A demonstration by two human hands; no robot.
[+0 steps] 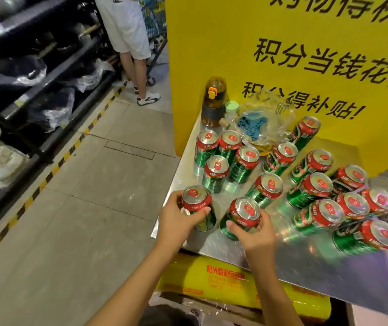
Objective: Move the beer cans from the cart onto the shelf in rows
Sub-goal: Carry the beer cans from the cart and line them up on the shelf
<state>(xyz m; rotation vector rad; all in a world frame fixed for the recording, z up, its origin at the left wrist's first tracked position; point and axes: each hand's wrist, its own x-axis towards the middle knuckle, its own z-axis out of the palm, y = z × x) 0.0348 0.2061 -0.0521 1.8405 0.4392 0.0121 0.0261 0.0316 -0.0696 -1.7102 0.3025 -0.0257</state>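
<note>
Several green beer cans with red tops stand on a shiny metal surface (pixel 216 245) at the right. My left hand (pixel 176 220) grips one can (pixel 196 203) at the surface's near left corner. My right hand (pixel 256 234) grips another can (pixel 243 214) just to its right. More cans cluster behind, such as one (pixel 215 171) in the middle and a packed group (pixel 350 208) at the far right. A dark shelf (pixel 47 74) runs along the left side of the aisle.
A brown bottle (pixel 213 102), a green-lidded jar (pixel 231 108) and a clear plastic bag (pixel 263 116) sit at the back of the surface against a yellow sign (pixel 235 43). A person (pixel 127 38) stands in the aisle. Yellow packaging (pixel 211 278) lies below the surface.
</note>
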